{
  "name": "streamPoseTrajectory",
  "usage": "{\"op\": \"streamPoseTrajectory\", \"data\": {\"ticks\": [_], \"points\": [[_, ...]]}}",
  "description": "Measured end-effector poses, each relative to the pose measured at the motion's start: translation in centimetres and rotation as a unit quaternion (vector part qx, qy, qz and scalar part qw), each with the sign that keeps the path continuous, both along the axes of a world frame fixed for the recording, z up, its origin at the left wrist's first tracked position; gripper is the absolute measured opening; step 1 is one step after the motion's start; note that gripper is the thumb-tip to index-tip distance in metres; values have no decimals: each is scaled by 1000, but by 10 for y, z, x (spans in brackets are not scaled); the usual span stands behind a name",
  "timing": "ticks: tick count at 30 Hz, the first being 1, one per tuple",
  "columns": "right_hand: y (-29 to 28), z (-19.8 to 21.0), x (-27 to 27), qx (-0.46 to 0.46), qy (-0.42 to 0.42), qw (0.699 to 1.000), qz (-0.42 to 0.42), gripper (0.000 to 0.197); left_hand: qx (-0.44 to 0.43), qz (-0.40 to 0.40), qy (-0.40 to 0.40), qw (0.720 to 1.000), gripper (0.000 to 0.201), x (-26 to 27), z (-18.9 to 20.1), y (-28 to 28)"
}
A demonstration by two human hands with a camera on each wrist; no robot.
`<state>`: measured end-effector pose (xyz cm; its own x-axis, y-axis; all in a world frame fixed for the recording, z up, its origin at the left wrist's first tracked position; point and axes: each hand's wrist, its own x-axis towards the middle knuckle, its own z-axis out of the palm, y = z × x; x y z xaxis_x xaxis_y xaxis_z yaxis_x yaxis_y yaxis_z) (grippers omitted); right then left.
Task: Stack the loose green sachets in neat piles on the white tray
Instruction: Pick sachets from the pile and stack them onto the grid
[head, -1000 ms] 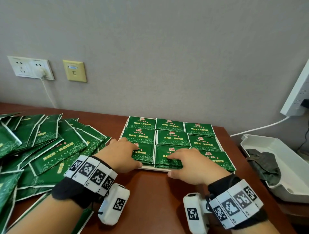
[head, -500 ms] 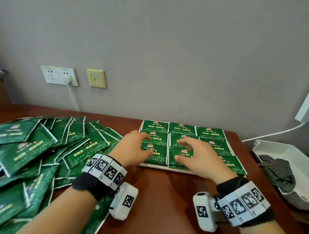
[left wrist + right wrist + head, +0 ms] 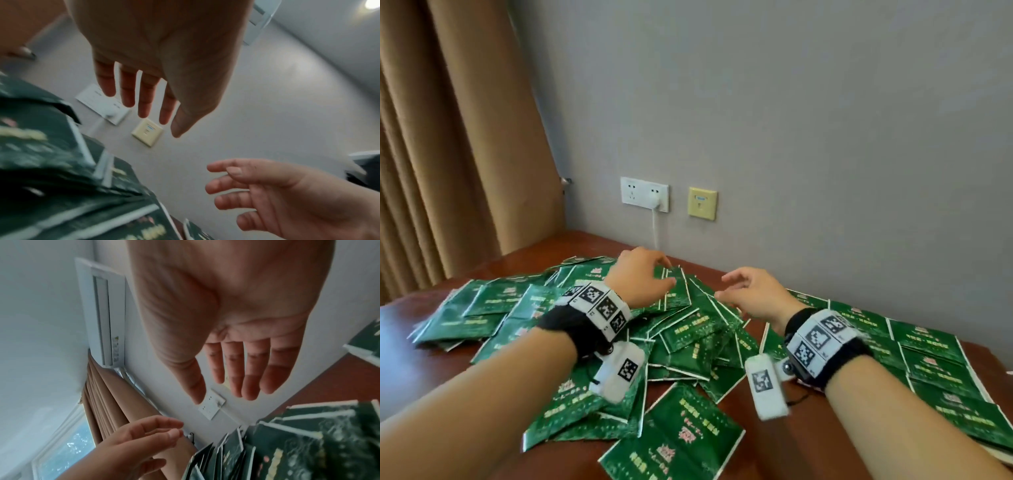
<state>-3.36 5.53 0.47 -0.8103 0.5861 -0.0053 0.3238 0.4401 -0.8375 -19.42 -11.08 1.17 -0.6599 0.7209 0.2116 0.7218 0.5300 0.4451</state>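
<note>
Both hands empty, fingers loosely spread, nothing pinched in either grip. Left hand (image 3: 642,274) over the far middle of the heap of loose green sachets (image 3: 592,342), fingertips low over the top layer; contact not clear. Right hand (image 3: 753,294) just to its right, palm turned inward, fingers (image 3: 232,185) apart from the sachets beneath.

Heap spread over the brown tabletop (image 3: 404,342), sachets overlapping at every angle, one lying alone at the near edge (image 3: 674,442). To the right, filled piles (image 3: 928,349) in tidy rows; white tray (image 3: 983,387) showing only as a thin pale rim beside them.

Step in hand, by the look of it: gathering a fresh batch. Best done by closing from both sides on a few top sachets, not digging into the middle. Worth squaring edges between the palms before carrying across. Foil likely slippery, so a firm, flat pinch; a thick grab probably fans out. Care needed not to sweep neighbours off the near edge.
</note>
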Motion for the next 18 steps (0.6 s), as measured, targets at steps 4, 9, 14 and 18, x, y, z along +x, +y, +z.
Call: {"op": "streamPoseTrajectory", "data": {"ticks": [4,9,14,18], "points": [[-20,1,-54,-7,-26,1000,8,36,-51,90,-19,994,41,-52,0,-37],[-32,-11,-117,22,-70,997,-18,54,-74,106,-75,989,54,-93,-26,-61],[-37,-23,-148,9,-110,993,-46,71,-118,75,-91,986,64,-105,-60,-62],[-35,-37,-156,1,-103,991,-83,66,-112,65,-75,989,64,-104,-72,-65]]}}
